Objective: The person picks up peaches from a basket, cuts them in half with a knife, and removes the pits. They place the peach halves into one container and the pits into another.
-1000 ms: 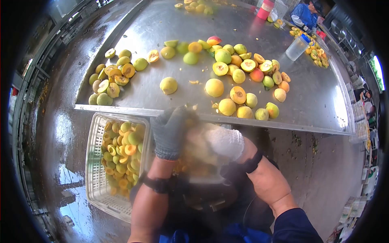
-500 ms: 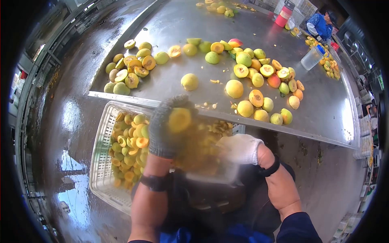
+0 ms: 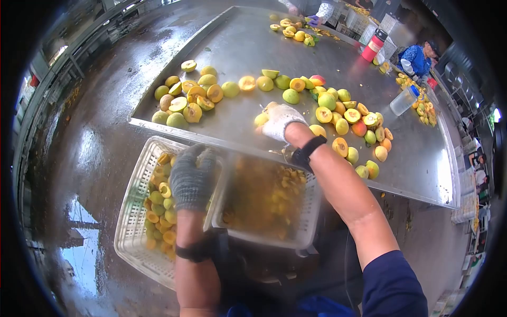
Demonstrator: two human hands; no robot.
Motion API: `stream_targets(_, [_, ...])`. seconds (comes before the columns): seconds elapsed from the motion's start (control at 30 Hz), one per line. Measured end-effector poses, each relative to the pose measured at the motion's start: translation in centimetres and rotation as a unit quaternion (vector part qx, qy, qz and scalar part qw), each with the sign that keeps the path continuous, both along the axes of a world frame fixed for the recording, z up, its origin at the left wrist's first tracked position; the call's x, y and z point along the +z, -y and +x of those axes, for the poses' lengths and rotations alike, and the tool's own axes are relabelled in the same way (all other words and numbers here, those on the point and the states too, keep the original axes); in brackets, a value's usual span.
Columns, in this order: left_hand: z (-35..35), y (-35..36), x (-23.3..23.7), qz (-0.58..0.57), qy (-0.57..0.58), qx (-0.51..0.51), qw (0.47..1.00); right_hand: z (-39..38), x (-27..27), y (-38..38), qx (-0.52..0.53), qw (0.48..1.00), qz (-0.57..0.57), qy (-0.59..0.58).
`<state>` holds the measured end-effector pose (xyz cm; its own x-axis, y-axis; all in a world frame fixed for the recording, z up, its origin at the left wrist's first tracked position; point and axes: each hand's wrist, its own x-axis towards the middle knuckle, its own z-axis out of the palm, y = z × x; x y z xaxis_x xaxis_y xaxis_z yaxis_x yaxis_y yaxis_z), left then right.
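Observation:
My left hand (image 3: 191,178), in a grey knitted glove, is over the left white basket (image 3: 127,222), beside its yellow-green fruit halves (image 3: 157,197). Its fingers look loosely parted, partly hidden below the glove, with no fruit visible in them. In a white glove, my right hand (image 3: 282,122) reaches over the metal table (image 3: 222,113), fingers closed round a yellow fruit (image 3: 261,120). Halved and whole fruits (image 3: 193,112) lie left of it. A larger group (image 3: 341,126) lies to its right, partly behind my forearm.
A second white container (image 3: 312,211) of wet yellow pieces stands below the table's near edge (image 3: 211,141). Farther back are a red bottle (image 3: 373,46), a clear blue-capped bottle (image 3: 404,101) and a person in blue (image 3: 416,61). Another person's hands (image 3: 313,20) are at the far edge.
My right hand has moved up from the container onto the yellow fruit on the table. My left hand has moved left and down over the basket, and the fruit half it held no longer shows.

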<state>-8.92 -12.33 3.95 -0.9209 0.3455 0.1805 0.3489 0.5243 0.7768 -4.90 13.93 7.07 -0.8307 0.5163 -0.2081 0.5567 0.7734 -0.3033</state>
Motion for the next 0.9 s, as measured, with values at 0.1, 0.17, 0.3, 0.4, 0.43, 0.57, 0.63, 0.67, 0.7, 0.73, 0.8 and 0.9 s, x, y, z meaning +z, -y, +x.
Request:
stream_targets(0.1, [0.2,-1.2,-0.5,0.030,-0.022,-0.029,0.999,-2.4,-1.7,-0.6,0.012,0.999,0.021,0.037])
stream_targets(0.17, [0.6,-2.0,-0.4,0.045,-0.023,-0.047,0.998,-2.3,-1.9,-1.3,0.034,0.998,0.029,0.039])
stream_targets(0.3, [0.3,-3.7,-2.8,0.163,0.029,-0.151,0.974,2.8,3.0,-0.5,-0.045,0.946,-0.320,-0.003])
stream_targets(0.4, [2.0,-6.2,-3.2,0.349,0.222,-0.204,0.887,9.0,1.9,1.0,0.040,0.791,-0.574,-0.206])
stream_targets(0.43, [2.8,-7.1,-3.1,0.380,0.267,-0.218,0.858,11.2,3.1,2.6,-0.011,0.787,-0.570,-0.236])
stream_targets(0.57, [7.2,-9.7,-2.9,0.267,0.138,-0.259,0.918,15.9,0.5,4.4,0.079,0.849,-0.341,-0.396])
stream_targets(0.63, [8.9,-10.4,-3.8,0.191,0.026,-0.214,0.958,16.0,-1.3,4.7,-0.007,0.850,-0.337,-0.406])
stream_targets(0.67, [9.5,-10.8,-3.6,0.171,0.003,-0.193,0.966,15.9,-1.6,4.9,-0.050,0.843,-0.357,-0.400])
stream_targets(0.7, [10.0,-11.1,-3.3,0.152,-0.019,-0.171,0.973,16.2,-1.4,4.8,-0.078,0.844,-0.371,-0.380])
stream_targets(0.73, [10.9,-11.3,-2.8,0.068,-0.084,-0.150,0.983,16.5,-1.0,4.7,-0.106,0.843,-0.384,-0.360])
stream_targets(0.8, [11.4,-11.9,-1.4,-0.008,-0.140,-0.130,0.982,16.5,-0.4,4.5,-0.152,0.804,-0.459,-0.346])
stream_targets(0.9, [11.5,-12.9,-1.8,0.116,-0.037,-0.159,0.980,16.4,-0.7,3.4,-0.155,0.801,-0.445,-0.370])
